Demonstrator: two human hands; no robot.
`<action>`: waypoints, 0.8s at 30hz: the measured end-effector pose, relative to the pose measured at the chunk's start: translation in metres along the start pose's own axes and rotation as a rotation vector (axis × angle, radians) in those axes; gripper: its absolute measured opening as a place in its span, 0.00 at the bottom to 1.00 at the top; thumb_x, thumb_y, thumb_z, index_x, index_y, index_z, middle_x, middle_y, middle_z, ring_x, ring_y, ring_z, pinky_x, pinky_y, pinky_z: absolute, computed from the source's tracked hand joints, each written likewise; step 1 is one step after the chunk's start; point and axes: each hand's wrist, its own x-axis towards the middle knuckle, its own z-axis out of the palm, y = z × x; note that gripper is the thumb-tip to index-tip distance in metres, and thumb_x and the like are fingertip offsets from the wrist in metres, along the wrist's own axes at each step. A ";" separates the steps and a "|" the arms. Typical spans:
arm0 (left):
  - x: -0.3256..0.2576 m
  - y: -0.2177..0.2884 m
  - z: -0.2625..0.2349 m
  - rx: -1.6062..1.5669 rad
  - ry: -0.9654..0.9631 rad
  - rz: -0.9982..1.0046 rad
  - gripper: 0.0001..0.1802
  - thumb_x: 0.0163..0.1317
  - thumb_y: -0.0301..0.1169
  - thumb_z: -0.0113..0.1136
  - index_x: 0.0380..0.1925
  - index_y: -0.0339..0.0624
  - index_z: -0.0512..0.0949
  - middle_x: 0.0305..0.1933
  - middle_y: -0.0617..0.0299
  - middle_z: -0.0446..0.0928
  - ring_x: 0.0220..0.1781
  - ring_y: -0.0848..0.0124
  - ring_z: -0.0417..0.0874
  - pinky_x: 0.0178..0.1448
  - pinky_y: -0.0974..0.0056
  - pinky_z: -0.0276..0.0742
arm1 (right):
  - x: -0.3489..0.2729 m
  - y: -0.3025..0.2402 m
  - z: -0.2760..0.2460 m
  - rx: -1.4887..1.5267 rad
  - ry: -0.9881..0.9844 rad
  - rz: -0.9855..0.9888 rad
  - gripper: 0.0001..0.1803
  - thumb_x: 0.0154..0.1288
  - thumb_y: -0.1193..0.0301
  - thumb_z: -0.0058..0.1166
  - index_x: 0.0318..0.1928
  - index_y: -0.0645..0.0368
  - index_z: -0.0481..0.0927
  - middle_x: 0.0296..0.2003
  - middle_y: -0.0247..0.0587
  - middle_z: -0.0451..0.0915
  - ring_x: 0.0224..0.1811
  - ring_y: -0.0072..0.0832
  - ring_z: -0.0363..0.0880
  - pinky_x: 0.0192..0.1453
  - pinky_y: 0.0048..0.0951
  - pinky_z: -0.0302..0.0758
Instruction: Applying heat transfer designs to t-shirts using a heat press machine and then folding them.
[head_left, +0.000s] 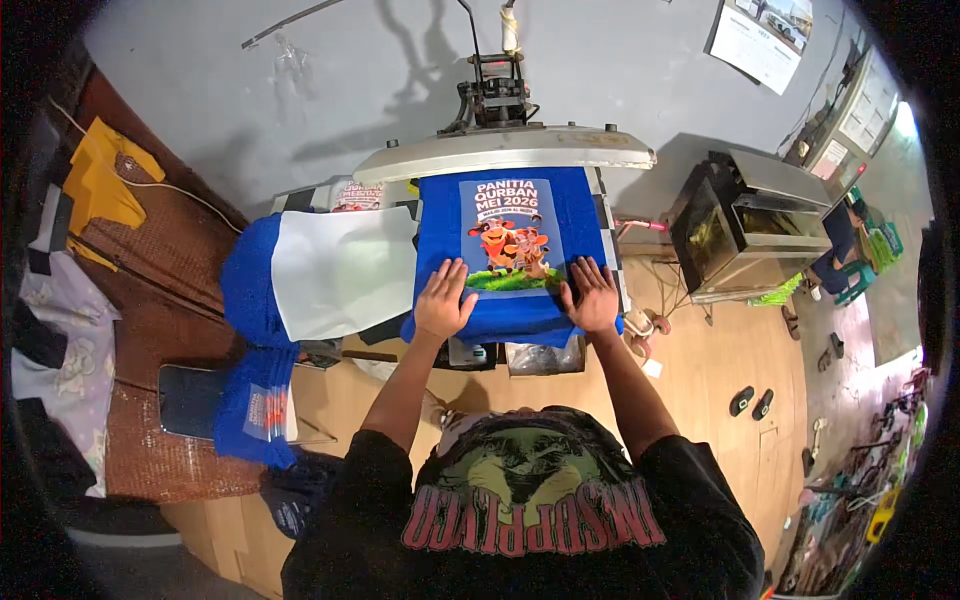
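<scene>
One left hand (441, 298), one right hand (592, 294), outspread on blue cloth (438, 222), box (546, 371) beneath, contents unclear

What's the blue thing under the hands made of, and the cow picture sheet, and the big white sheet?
The blue cloth looks like soft, matte fabric: it drapes and wrinkles.
The cow picture sheet seems to be thin plastic film: blue shows through around the print.
The white sheet is smooth, pale and faintly shiny, maybe coated paper; I can't be sure.
</scene>
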 end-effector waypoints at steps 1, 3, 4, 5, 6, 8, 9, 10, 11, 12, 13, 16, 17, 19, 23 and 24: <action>0.000 0.002 0.000 -0.008 -0.010 0.028 0.18 0.61 0.35 0.59 0.48 0.37 0.81 0.55 0.53 0.81 0.60 0.53 0.79 0.64 0.48 0.73 | 0.000 0.001 -0.002 -0.004 -0.005 -0.018 0.24 0.66 0.54 0.52 0.51 0.59 0.82 0.58 0.46 0.78 0.64 0.44 0.73 0.68 0.54 0.63; 0.001 0.001 0.000 -0.016 -0.030 0.029 0.18 0.61 0.34 0.59 0.48 0.38 0.81 0.55 0.54 0.80 0.60 0.53 0.79 0.64 0.48 0.73 | -0.002 0.001 -0.006 -0.007 -0.008 -0.118 0.22 0.66 0.55 0.52 0.51 0.58 0.82 0.58 0.43 0.79 0.62 0.45 0.74 0.68 0.55 0.63; 0.001 0.000 0.000 -0.007 -0.062 0.029 0.18 0.61 0.34 0.58 0.49 0.39 0.81 0.56 0.55 0.80 0.61 0.53 0.78 0.64 0.48 0.73 | -0.003 0.000 -0.007 -0.016 -0.004 -0.181 0.22 0.66 0.55 0.51 0.51 0.57 0.82 0.57 0.42 0.79 0.62 0.45 0.75 0.68 0.56 0.63; 0.001 -0.002 0.002 0.003 -0.110 0.007 0.18 0.61 0.34 0.58 0.49 0.40 0.81 0.56 0.56 0.80 0.61 0.54 0.78 0.64 0.47 0.73 | -0.004 0.000 -0.008 -0.011 -0.007 -0.174 0.22 0.66 0.55 0.51 0.51 0.57 0.82 0.57 0.42 0.79 0.62 0.45 0.75 0.68 0.56 0.63; 0.000 -0.005 0.003 0.006 -0.088 0.027 0.18 0.61 0.34 0.58 0.49 0.40 0.81 0.56 0.56 0.80 0.61 0.54 0.78 0.64 0.47 0.73 | -0.005 -0.002 -0.008 -0.026 -0.024 -0.173 0.22 0.66 0.55 0.51 0.51 0.56 0.82 0.57 0.40 0.79 0.62 0.45 0.74 0.68 0.56 0.63; -0.001 -0.009 0.005 -0.018 -0.078 0.027 0.17 0.60 0.35 0.57 0.49 0.42 0.82 0.56 0.57 0.80 0.61 0.54 0.78 0.63 0.47 0.74 | -0.007 -0.005 -0.008 -0.061 -0.079 -0.152 0.21 0.66 0.55 0.51 0.51 0.54 0.82 0.58 0.37 0.79 0.62 0.44 0.74 0.67 0.57 0.63; -0.001 -0.012 0.005 -0.031 -0.085 0.015 0.17 0.60 0.35 0.57 0.48 0.43 0.82 0.56 0.58 0.81 0.61 0.54 0.78 0.62 0.46 0.74 | -0.007 -0.006 -0.007 -0.055 -0.051 -0.171 0.21 0.66 0.55 0.51 0.51 0.54 0.82 0.58 0.37 0.79 0.62 0.44 0.74 0.67 0.57 0.63; -0.002 -0.013 0.006 -0.026 -0.072 0.029 0.17 0.60 0.35 0.57 0.48 0.43 0.82 0.56 0.58 0.81 0.61 0.54 0.78 0.62 0.46 0.74 | -0.007 -0.006 -0.006 -0.051 -0.051 -0.166 0.21 0.66 0.56 0.52 0.51 0.54 0.82 0.58 0.37 0.79 0.63 0.44 0.74 0.68 0.57 0.62; -0.002 -0.014 0.006 -0.026 -0.077 0.021 0.17 0.60 0.35 0.57 0.48 0.43 0.82 0.56 0.58 0.80 0.61 0.54 0.78 0.62 0.46 0.74 | -0.007 -0.007 -0.006 -0.046 -0.049 -0.160 0.21 0.65 0.56 0.52 0.51 0.54 0.82 0.58 0.37 0.79 0.63 0.44 0.74 0.68 0.57 0.62; -0.003 -0.014 0.006 -0.028 -0.083 0.013 0.17 0.61 0.35 0.56 0.48 0.44 0.82 0.56 0.58 0.80 0.61 0.55 0.78 0.63 0.47 0.74 | -0.007 -0.007 -0.005 -0.049 -0.065 -0.141 0.21 0.65 0.56 0.52 0.52 0.54 0.82 0.58 0.36 0.79 0.63 0.43 0.73 0.68 0.57 0.62; -0.003 -0.014 0.006 -0.034 -0.106 -0.002 0.17 0.61 0.35 0.56 0.48 0.44 0.82 0.57 0.59 0.80 0.62 0.55 0.78 0.63 0.47 0.73 | -0.007 -0.007 -0.005 -0.044 -0.048 -0.152 0.21 0.65 0.56 0.52 0.52 0.54 0.82 0.58 0.36 0.79 0.63 0.43 0.73 0.68 0.57 0.62; -0.003 -0.012 0.005 -0.035 -0.101 -0.003 0.17 0.61 0.35 0.56 0.48 0.44 0.82 0.57 0.59 0.80 0.62 0.55 0.78 0.64 0.48 0.73 | -0.008 -0.006 -0.004 -0.035 -0.083 -0.116 0.20 0.65 0.57 0.52 0.52 0.52 0.82 0.58 0.35 0.79 0.64 0.43 0.73 0.69 0.57 0.60; -0.003 -0.012 0.005 -0.036 -0.125 -0.020 0.17 0.61 0.35 0.56 0.49 0.44 0.82 0.57 0.59 0.80 0.62 0.56 0.78 0.65 0.48 0.72 | -0.008 -0.007 -0.004 -0.028 -0.059 -0.131 0.20 0.65 0.57 0.52 0.52 0.52 0.82 0.58 0.35 0.79 0.64 0.43 0.73 0.69 0.57 0.60; -0.002 -0.011 0.004 -0.031 -0.109 -0.004 0.17 0.61 0.35 0.56 0.49 0.44 0.82 0.57 0.60 0.80 0.62 0.56 0.78 0.65 0.48 0.72 | -0.009 -0.007 -0.004 -0.032 -0.060 -0.131 0.20 0.64 0.57 0.52 0.53 0.52 0.82 0.58 0.34 0.79 0.64 0.42 0.72 0.70 0.57 0.60; -0.004 -0.011 0.004 -0.027 -0.118 -0.012 0.17 0.61 0.35 0.55 0.49 0.45 0.82 0.57 0.60 0.80 0.62 0.56 0.77 0.66 0.49 0.72 | -0.010 -0.007 -0.006 -0.033 -0.080 -0.123 0.21 0.64 0.57 0.52 0.54 0.51 0.81 0.59 0.34 0.78 0.65 0.42 0.72 0.70 0.56 0.59; -0.004 -0.011 0.004 -0.028 -0.115 -0.012 0.17 0.62 0.35 0.55 0.49 0.45 0.82 0.57 0.60 0.80 0.62 0.56 0.77 0.66 0.49 0.72 | -0.010 -0.007 -0.006 -0.032 -0.085 -0.123 0.21 0.64 0.57 0.52 0.54 0.51 0.81 0.59 0.33 0.78 0.65 0.42 0.72 0.70 0.56 0.59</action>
